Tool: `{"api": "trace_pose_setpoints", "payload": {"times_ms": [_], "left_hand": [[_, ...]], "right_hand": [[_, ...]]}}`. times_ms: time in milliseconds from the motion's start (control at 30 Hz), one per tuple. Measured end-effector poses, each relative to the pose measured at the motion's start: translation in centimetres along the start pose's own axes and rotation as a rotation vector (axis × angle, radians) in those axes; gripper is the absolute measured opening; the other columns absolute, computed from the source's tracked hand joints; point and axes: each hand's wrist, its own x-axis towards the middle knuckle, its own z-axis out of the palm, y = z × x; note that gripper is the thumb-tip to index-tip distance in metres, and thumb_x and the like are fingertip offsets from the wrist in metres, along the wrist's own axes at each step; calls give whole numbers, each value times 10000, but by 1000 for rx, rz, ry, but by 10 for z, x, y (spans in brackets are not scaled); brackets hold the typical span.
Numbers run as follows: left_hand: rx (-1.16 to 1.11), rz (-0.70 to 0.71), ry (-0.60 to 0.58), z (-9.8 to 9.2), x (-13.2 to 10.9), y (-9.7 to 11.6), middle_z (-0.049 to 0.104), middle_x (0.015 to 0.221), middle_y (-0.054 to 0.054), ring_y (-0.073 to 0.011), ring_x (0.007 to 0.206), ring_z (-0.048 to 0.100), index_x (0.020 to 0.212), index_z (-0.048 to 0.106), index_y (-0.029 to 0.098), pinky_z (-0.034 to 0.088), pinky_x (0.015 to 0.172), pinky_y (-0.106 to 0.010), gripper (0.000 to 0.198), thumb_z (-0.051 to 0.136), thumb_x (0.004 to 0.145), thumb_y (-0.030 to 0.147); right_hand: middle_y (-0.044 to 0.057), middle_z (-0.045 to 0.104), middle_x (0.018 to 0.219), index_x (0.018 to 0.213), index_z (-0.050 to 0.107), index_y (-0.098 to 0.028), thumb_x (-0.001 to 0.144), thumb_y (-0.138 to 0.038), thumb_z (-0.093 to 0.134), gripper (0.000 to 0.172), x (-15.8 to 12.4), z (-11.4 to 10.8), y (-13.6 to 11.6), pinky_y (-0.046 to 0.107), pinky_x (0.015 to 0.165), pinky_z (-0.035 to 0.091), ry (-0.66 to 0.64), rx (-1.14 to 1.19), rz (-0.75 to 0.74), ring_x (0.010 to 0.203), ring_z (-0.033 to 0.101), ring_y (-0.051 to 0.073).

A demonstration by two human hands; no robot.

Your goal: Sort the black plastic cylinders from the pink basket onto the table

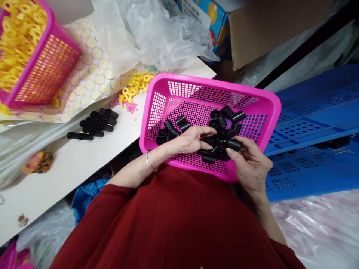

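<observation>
Black tube pinched in your right hand, over a pink basket of loose black tubes.

The tube lay between your right thumb and fingers, inside the basket toward its right side. Your left hand reached in over the near rim, thumb and forefinger parted around black pieces; whether it gripped one, you could not tell. The basket sat before your dark red top. To its left, on the white table, were a cluster of black cylinders, pink bits and yellow pieces. Farther left stood a second basket, heaped with yellow rings. Blue crates were at right.
</observation>
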Motion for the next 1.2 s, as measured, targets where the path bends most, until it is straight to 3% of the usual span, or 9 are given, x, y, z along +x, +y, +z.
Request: {"api": "trace_pose_setpoints", "payload": {"times_ms": [133, 467, 600, 800, 967, 1100, 1200], "left_hand": [[39, 76, 11, -1, -4, 0, 672, 995, -45, -157, 923, 608, 1044, 692, 136, 487, 880, -322, 295, 700, 750, 124], [265, 164, 3, -2, -6, -5, 595, 852, -27, -174, 866, 550, 995, 713, 136, 451, 830, -323, 212, 673, 789, 162], [223, 176, -13, -2, -8, -8, 565, 817, -19, -173, 835, 529, 931, 711, 141, 433, 816, -329, 143, 674, 800, 185], [137, 161, -65, -6, -11, -5, 586, 851, -17, -167, 838, 527, 988, 705, 151, 420, 832, -331, 197, 682, 797, 193], [177, 155, -15, -6, -14, -4, 557, 802, -12, -174, 843, 518, 863, 698, 138, 416, 828, -323, 92, 669, 805, 203], [163, 193, -37, -4, -15, -1, 590, 844, -29, -178, 858, 529, 929, 706, 146, 424, 839, -323, 137, 661, 833, 233], [151, 252, 1, -1, -14, -4, 612, 881, -51, -189, 865, 537, 964, 713, 151, 438, 844, -336, 183, 674, 842, 282]], "right_hand": [[30, 680, 1006, 1149, 672, -273, 811, -244, 692, 339, 2, 1, -3, 381, 752, 589, -69, -123, -118, 863, 672, 194], [51, 699, 1010, 1158, 686, -250, 850, -221, 660, 311, 13, -1, -17, 355, 772, 584, -205, -316, -316, 878, 686, 197], [46, 693, 1026, 1184, 683, -247, 846, -206, 670, 341, 15, -4, -14, 331, 773, 571, -254, -269, -319, 871, 673, 177], [11, 671, 931, 1191, 683, -282, 838, -236, 691, 356, 17, -7, -11, 297, 683, 551, -254, -180, -246, 783, 643, 150], [60, 688, 1025, 1202, 671, -245, 874, -255, 644, 329, 16, -3, -19, 346, 752, 571, -277, -336, -349, 869, 669, 185], [62, 698, 963, 1254, 631, -220, 901, -278, 613, 359, 13, 2, -19, 321, 708, 579, -324, -431, -387, 807, 676, 178], [117, 690, 1124, 1387, 524, -210, 944, -338, 545, 461, 9, 10, -11, 380, 843, 579, -318, -519, -452, 995, 679, 230]]}}
